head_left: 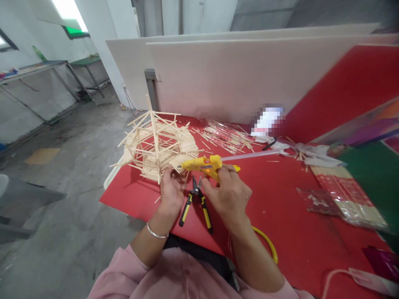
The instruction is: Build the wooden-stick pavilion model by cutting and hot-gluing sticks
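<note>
pink shirt [183, 276] nearest, right hand [232, 193] grips a glue gun [199, 164] crosswise, nozzle [180, 166] leftward; grip of left hand [171, 190] unclear.

The right hand [233, 191] covers most of the handle of the glue gun [201, 163], its label [205, 167] is too small to read, fingertips of the left hand [172, 192] are indistinct beside its nozzle [183, 166], a bright patch [267, 120] beyond it is blurred into squares, and the view cuts off a stool [23, 209] far left of it.
</note>
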`<state>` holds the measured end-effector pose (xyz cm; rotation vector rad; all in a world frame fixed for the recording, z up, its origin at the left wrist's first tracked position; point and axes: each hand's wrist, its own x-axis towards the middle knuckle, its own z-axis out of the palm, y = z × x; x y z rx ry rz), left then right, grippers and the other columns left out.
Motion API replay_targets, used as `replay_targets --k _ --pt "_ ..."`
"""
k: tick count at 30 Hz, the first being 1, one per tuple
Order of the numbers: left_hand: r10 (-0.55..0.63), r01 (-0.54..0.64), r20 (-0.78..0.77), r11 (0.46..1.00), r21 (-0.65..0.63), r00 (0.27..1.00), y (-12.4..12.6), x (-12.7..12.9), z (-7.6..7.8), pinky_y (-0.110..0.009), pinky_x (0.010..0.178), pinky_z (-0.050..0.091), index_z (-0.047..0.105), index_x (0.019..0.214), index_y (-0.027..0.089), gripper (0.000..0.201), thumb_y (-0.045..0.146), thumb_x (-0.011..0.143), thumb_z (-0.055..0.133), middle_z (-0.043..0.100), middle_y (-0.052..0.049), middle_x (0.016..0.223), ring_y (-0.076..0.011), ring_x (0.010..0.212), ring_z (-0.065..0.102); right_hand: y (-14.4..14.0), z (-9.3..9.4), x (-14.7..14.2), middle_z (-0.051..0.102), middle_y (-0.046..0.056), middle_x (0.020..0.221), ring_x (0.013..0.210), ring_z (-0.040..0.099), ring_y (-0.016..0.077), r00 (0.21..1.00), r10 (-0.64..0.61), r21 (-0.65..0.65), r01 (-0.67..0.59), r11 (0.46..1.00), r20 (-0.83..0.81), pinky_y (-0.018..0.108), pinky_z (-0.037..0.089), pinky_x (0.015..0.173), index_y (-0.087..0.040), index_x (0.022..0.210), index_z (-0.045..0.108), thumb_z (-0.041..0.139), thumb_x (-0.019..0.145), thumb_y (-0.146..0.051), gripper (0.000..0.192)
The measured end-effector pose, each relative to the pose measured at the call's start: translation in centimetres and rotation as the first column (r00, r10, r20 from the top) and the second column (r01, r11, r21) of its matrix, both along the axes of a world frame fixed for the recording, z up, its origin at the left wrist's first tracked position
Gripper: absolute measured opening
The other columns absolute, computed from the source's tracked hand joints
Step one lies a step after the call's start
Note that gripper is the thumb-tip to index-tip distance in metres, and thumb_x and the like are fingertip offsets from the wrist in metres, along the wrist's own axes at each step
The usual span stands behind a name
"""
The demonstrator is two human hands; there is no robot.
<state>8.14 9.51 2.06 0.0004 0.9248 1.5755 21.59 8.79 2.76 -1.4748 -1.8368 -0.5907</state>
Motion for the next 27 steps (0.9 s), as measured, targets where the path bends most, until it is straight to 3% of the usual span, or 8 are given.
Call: replay_targets --k 9,17,22,27 --pt "-0.060 0.058 0.035 0.996 0.062 0.998 -2.4 -0.1 -1.0 -0.019 0.040 0.026 0.056 0.079 0.017 0.024 0.033 0.065 0.067 0.060 0.002 0.066 -0.0081 0.046 0.051 -0.1 -0.1 0.0 0.068 0.007 0.085 0.065 0.060 0.0159 1.000 0.026 0.077 -0.025 0.997 -0.011 0.024 0.037 0.054 -0.015 0.097 0.060 0.057 0.082 -0.037 0.027" --pt "-0.144 0.146 -0.110 0.989 0.011 0.983 -4.2 0.4 -2.3 -0.018 0.041 0.028 0.052 0.076 0.018 0.025 0.028 0.064 0.071 0.057 0.004 0.061 -0.0067 0.045 0.050 -0.2 0.2 -0.6 0.066 0.010 0.094 0.073 0.062 0.0181 0.999 0.012 -0.054 -0.014 0.998 -0.047 0.024 0.035 0.053 -0.014 0.107 0.059 0.056 0.084 -0.053 0.045" --pt "-0.160 0.169 -0.127 0.984 0.062 0.979 -4.6 0.3 -2.6 -0.017 0.043 0.030 0.051 0.072 0.018 0.024 0.028 0.064 0.071 0.056 0.003 0.058 -0.0065 0.046 0.050 0.0 0.6 -1.6 0.065 0.007 0.090 0.067 0.060 0.0142 0.999 0.021 -0.131 -0.025 0.991 -0.031 0.023 0.031 0.051 -0.015 0.108 0.060 0.050 0.089 -0.051 0.042" --pt "-0.161 0.171 -0.138 0.983 0.061 0.977 -5.1 0.0 -3.1 -0.017 0.044 0.033 0.051 0.069 0.017 0.023 0.027 0.065 0.071 0.055 0.003 0.056 -0.0066 0.046 0.048 -0.7 0.9 -1.7 0.066 0.006 0.093 0.067 0.061 0.0130 0.998 0.060 -0.103 -0.062 0.993 -0.020 0.023 0.031 0.051 -0.016 0.107 0.061 0.053 0.089 -0.048 0.038"
